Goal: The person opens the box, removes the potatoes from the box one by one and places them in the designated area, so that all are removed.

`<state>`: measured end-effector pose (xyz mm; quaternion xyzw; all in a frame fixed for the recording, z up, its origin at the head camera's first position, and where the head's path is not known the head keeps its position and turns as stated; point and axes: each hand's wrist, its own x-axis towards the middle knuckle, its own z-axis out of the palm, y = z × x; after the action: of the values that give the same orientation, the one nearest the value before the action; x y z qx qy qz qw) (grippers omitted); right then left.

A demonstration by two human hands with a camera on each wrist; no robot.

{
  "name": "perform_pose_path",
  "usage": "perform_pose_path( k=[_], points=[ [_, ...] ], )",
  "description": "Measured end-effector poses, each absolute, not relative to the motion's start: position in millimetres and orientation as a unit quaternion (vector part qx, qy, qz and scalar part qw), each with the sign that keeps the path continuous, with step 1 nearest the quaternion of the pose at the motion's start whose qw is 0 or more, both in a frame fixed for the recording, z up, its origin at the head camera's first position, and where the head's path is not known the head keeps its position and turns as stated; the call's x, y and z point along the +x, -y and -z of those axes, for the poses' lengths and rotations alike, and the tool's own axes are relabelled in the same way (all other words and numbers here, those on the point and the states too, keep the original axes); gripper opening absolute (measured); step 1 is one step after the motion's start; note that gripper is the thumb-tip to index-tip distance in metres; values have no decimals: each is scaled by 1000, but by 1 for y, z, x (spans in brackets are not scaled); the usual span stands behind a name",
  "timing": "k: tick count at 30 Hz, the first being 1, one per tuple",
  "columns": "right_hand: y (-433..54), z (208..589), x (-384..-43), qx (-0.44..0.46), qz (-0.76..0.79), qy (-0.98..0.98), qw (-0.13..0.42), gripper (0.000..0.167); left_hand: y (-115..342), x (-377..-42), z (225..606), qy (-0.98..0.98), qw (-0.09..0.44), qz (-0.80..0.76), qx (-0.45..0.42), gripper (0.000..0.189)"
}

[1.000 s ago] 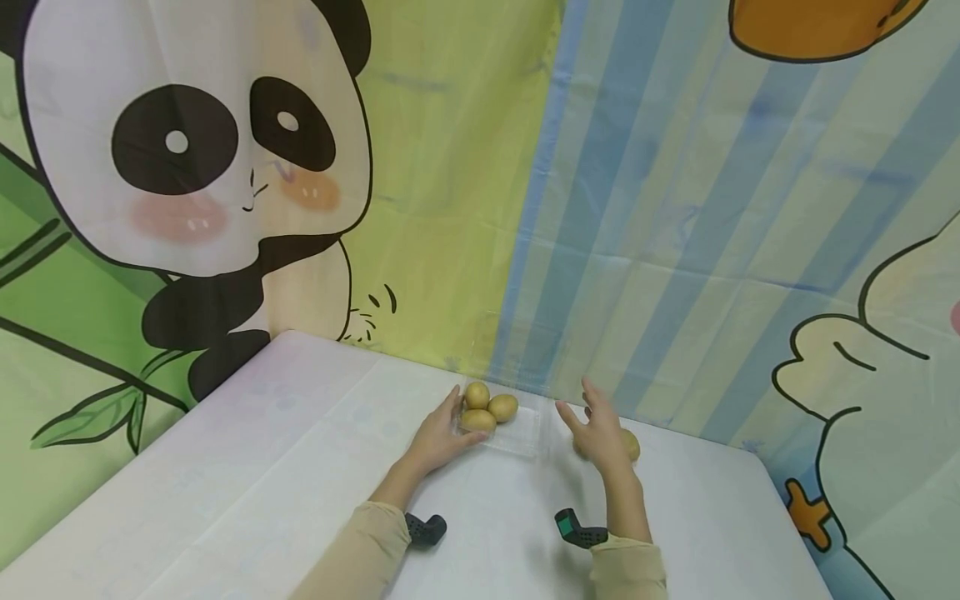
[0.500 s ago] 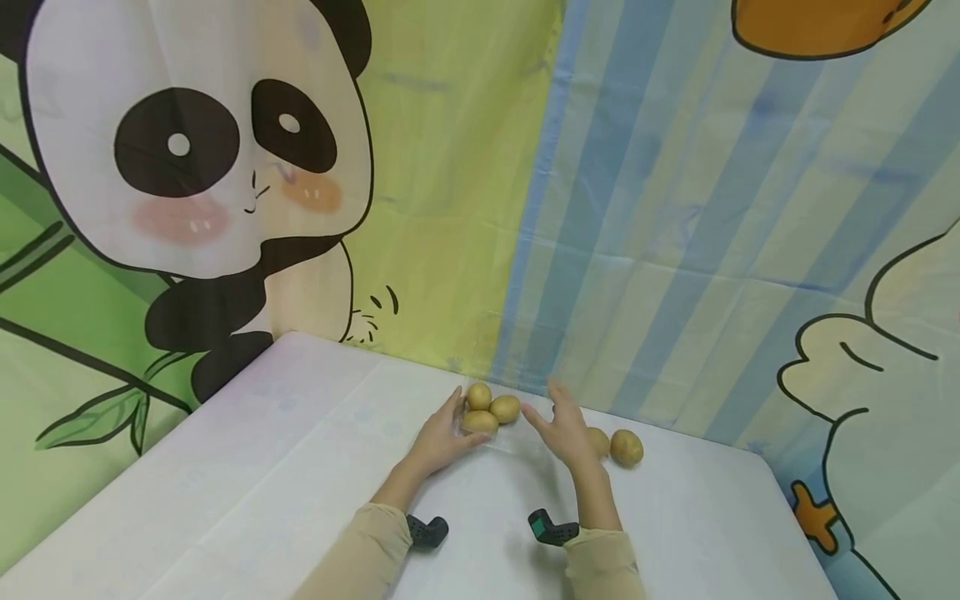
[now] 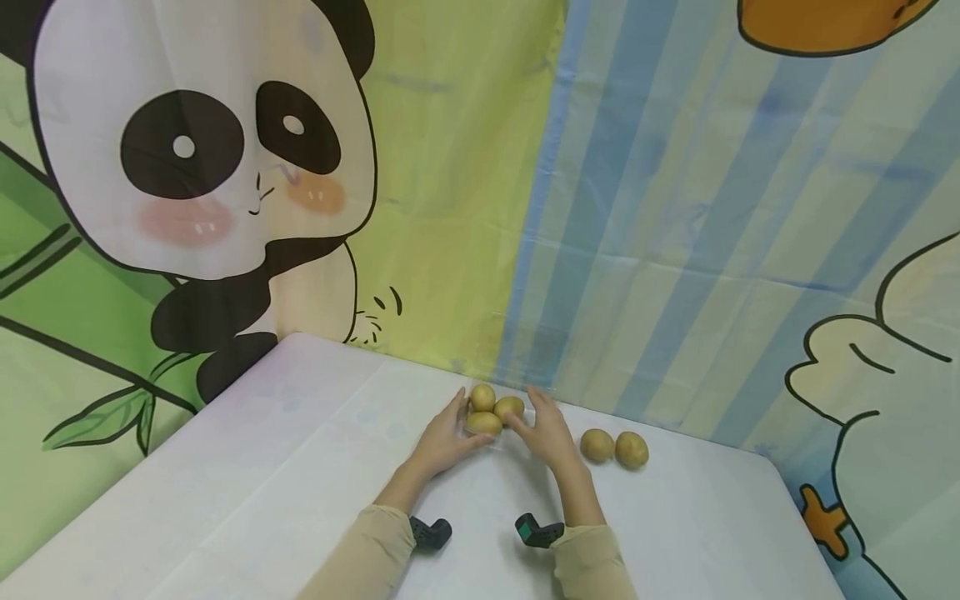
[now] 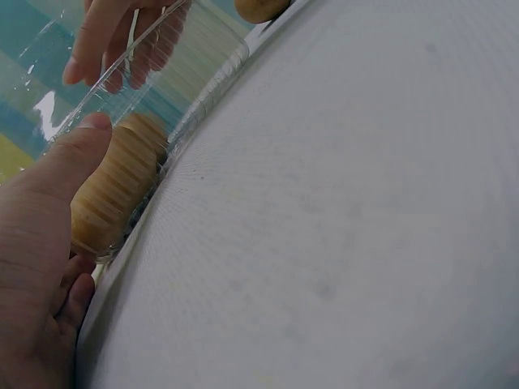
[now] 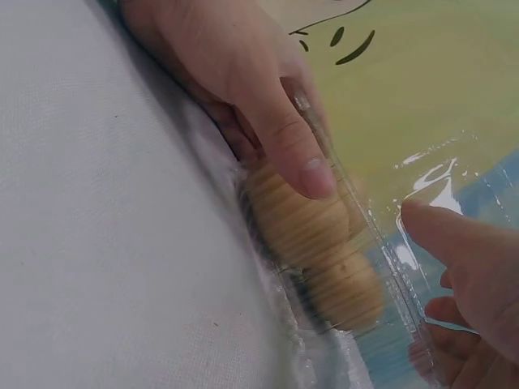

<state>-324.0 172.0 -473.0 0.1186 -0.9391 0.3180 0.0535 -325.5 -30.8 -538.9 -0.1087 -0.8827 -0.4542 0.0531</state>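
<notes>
A clear plastic box [image 4: 207,81] with ribbed walls stands near the table's back edge, its see-through lid [image 5: 442,190] raised behind it. Three potatoes lie together in its left part: one at the back [image 3: 482,397], one at the front [image 3: 483,423] and one on the right [image 3: 509,409]. My left hand [image 3: 442,437] grips the box's left end, thumb over the front wall. At the other end is my right hand [image 3: 550,433], fingers extended and thumb apart, holding nothing. In the head view its thumb overlaps the right potato.
Two more potatoes, a left one [image 3: 597,446] and a right one [image 3: 632,450], sit side by side right of the box. The white-covered table [image 3: 300,467] meets a printed cloth backdrop [image 3: 450,208]. Black wrist devices [image 3: 431,533] jut inward from both sleeves.
My right hand has moved left from above the two loose potatoes to the box's right end, leaving both in full view. My left hand stays at the box.
</notes>
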Motion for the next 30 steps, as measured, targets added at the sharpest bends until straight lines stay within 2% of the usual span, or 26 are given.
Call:
perform_pose_path(
  k=[14,23,30],
  points=[
    [-167,478,-327,130,-262,954,67,71,29,-324,540,885,53,450,-108,111],
    [-160,475,-325,134,-221,966,34,61,30,-324,539,886,54,448,-110,111],
    [-157,476,-325,134,-214,967,35,57,31,-325,540,887,57,447,-106,110]
  ],
)
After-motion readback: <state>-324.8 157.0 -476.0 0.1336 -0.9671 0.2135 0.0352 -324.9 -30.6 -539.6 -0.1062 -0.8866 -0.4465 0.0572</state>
